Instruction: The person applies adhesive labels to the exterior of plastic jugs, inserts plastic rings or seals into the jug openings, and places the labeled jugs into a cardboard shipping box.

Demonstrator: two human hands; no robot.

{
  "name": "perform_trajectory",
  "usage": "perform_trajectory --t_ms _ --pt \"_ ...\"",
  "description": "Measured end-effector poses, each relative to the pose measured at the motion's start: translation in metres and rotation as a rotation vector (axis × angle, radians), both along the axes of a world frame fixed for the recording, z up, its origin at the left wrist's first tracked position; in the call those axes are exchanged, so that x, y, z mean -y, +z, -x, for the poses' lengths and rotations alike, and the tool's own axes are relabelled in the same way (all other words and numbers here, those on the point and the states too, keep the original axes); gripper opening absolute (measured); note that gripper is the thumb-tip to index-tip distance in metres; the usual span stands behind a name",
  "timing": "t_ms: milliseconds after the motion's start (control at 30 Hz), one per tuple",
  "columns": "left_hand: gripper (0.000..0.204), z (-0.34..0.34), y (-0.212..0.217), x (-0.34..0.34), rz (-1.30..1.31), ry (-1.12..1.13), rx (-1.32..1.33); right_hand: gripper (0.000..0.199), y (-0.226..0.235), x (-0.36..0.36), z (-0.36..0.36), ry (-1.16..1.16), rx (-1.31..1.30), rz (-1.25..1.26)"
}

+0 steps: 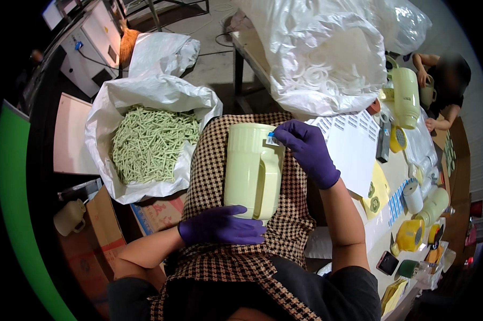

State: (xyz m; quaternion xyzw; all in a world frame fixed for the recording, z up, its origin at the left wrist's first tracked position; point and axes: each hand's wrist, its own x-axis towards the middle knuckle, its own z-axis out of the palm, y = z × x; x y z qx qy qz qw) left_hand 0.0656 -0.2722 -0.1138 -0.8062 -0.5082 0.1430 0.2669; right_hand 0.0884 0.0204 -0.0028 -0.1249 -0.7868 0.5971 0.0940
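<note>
A pale green thermos jug [243, 166] lies across my lap on a checked apron [207, 147], its handle [268, 184] facing up and to the right. At the jug's near end, my purple-gloved left hand [223, 226] cups it, with the thumb on its side and the fingers along its end. My right hand [308, 150], in the same purple glove, pinches a small blue and white sticker [272, 139] against the jug's far right edge.
Left of me, a white sack [100, 128] holds pale green sticks [153, 142]. Another sack [284, 80] ahead holds translucent rings [327, 75]. The right-hand table carries label sheets [348, 144], more jugs [406, 96], a tape roll [411, 235] and a phone [387, 262]. A co-worker [450, 80] works beyond.
</note>
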Motion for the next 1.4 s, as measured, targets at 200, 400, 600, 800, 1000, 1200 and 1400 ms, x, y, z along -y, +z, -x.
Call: perform_trajectory --t_ms 200,400,600,800,1000,1200,1400 --pt "0.062 0.002 0.013 -0.004 0.022 -0.075 0.707 0.021 -0.005 0.001 0.011 0.033 0.043 -0.026" --pt "0.066 0.006 0.02 -0.008 -0.018 -0.097 0.793 0.021 -0.014 0.011 0.009 -0.009 -0.052 -0.37" --pt "0.051 0.016 0.04 0.001 -0.118 0.037 0.846 0.071 -0.028 -0.013 0.019 -0.233 -0.011 -0.328" --pt "0.05 0.058 0.121 0.072 -0.756 0.616 0.832 0.05 -0.002 -0.128 0.032 -0.352 -0.351 -0.936" --pt "0.046 0.067 0.096 0.096 -0.797 0.791 0.808 0.029 -0.036 -0.204 0.096 -0.345 -0.207 -1.105" --pt "0.06 0.039 0.035 0.101 -0.789 0.865 1.004 0.022 0.016 -0.168 0.073 -0.541 -0.364 -0.578" --pt "0.094 0.039 0.04 0.092 -0.903 0.9 1.037 0.039 -0.024 0.04 -0.004 0.174 -0.08 0.081"
